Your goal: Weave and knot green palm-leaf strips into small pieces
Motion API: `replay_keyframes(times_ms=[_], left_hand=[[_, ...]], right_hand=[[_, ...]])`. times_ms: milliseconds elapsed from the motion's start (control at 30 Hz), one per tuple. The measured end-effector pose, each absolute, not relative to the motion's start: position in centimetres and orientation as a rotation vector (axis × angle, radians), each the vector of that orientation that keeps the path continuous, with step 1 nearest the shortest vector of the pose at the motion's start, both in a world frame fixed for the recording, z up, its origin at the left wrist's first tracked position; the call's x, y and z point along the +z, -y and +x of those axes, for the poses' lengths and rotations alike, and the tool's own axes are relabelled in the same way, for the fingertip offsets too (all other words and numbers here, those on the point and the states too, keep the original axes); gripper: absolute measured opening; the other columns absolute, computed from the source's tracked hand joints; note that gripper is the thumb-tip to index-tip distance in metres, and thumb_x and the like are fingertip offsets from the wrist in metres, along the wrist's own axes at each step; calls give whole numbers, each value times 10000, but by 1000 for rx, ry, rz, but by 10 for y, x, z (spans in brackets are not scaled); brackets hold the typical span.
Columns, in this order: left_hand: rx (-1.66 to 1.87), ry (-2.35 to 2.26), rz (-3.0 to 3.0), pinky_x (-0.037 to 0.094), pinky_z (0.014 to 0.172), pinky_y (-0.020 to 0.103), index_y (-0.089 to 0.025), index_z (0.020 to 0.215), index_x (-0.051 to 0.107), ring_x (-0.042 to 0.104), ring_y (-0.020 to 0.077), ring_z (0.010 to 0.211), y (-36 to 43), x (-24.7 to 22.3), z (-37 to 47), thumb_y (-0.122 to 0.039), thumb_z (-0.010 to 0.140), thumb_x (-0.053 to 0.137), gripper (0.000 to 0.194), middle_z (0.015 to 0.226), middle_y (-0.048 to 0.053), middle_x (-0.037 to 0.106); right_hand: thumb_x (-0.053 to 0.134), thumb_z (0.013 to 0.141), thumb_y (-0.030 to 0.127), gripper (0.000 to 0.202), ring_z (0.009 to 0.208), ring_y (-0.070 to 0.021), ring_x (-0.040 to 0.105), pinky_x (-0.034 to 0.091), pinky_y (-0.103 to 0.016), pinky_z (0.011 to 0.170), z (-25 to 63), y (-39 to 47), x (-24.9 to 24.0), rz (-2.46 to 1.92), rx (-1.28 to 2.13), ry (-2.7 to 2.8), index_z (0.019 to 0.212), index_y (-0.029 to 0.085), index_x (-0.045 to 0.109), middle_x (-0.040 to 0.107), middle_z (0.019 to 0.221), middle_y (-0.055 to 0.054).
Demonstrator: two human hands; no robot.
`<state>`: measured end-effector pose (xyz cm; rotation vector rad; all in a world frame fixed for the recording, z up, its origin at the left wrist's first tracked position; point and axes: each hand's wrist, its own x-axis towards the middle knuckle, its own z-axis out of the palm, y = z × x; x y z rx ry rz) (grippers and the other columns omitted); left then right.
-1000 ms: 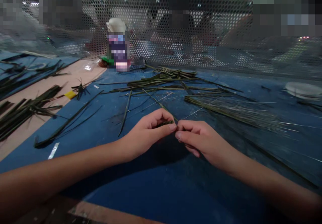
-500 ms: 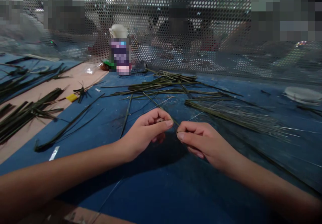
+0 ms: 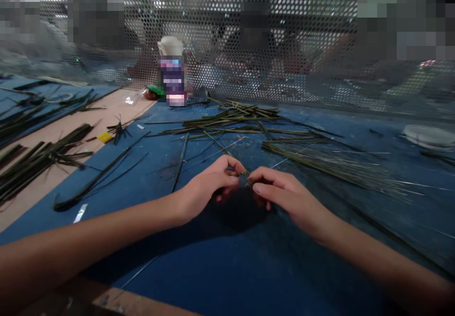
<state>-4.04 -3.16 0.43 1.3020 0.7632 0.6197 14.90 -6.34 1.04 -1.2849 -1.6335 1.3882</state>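
Note:
In the middle of the view, my left hand (image 3: pixel 218 178) is closed in a pinch on a thin dark green strip (image 3: pixel 219 143), whose far end slants away over the blue table (image 3: pixel 220 264). Opposite it, my right hand (image 3: pixel 284 188) has its fingertips closed at the near end of the same strip. The small gap between the fingertips is dim, so how the strip is bent there is unclear. A thin pale wire (image 3: pixel 282 161) runs out behind my right fingers. Just right of it lies a bundle of green-wrapped stems with bare wire ends (image 3: pixel 327 164).
A pile of green strips (image 3: pixel 231 117) lies at the back, below a perforated metal screen (image 3: pixel 213 13). More bundles (image 3: pixel 46 162) lie left, by a piece of yellow tape (image 3: pixel 104 137). A white-topped container (image 3: pixel 172 76) stands behind; a pale round object (image 3: pixel 428 136) sits right.
My left thumb has drawn back from its fingertip and my right fingers have shifted slightly at the strip. Both hands stay close together. The whole view has moved a little.

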Motion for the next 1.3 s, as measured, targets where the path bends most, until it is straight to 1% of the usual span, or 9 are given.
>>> replay_keyframes(times_ms=[100,233,367,533,667,800,1000,1200,1300], left_hand=[[588,-799,1441,326,568,243,-208,1037,442,414,93,629,36,7,-41,-174,831,437,209,736,-48,472],[524,-802,1644,377,788,307,-196,1127,408,486,145,902,41,11,-42,-155,840,449,293,971,14,563],[530,-740,1760,390,903,343,-169,1211,373,506,169,1035,39,8,-43,-285,911,462,334,1121,73,555],[545,-824,1711,457,686,262,-165,1051,506,557,112,745,28,1,-43,-430,917,453,301,936,27,585],[498,-853,1713,338,467,200,-183,1000,509,428,69,482,25,-2,-43,-454,940,371,310,670,-47,521],[522,-962,1962,333,536,207,-189,955,561,422,90,561,25,-1,-44,-381,939,396,253,620,-54,449],[384,-1058,2131,329,576,234,-210,963,592,485,125,610,25,3,-45,-370,938,386,262,657,-31,530],[433,-1026,2162,362,615,254,-232,1194,530,567,159,671,26,-2,-45,-426,943,382,350,710,-13,602],[412,-1067,2238,339,586,251,-255,1153,568,559,149,635,24,-4,-47,-404,946,383,316,742,-5,625]], right_hand=[[562,844,324,150,693,-128,518,407,-257,616,152,61,12,-1274,1179,1746,917,205,620,572,764,8],[562,871,319,121,664,-122,520,401,-255,606,148,64,11,-1312,1094,1859,879,212,618,582,728,19],[530,889,252,103,642,-106,518,418,-245,612,144,64,10,-1253,1108,1825,832,204,601,570,719,26],[548,884,291,124,633,-116,546,453,-249,606,154,53,12,-1263,1043,1672,822,190,589,576,691,14],[561,876,297,128,602,-121,557,453,-264,595,165,45,9,-1242,1060,1696,822,183,579,598,663,7],[532,901,314,148,624,-123,564,440,-264,606,173,41,0,-1222,1111,1841,858,181,579,622,677,-1],[513,910,332,162,643,-131,570,444,-269,627,177,41,-7,-1250,1219,1890,892,180,569,628,687,-5],[509,908,311,134,617,-127,544,419,-263,600,173,43,-8,-1269,1207,1872,869,192,557,598,658,11],[502,919,319,141,624,-124,550,426,-262,619,169,43,-13,-1247,1220,1865,883,196,560,603,668,15]])
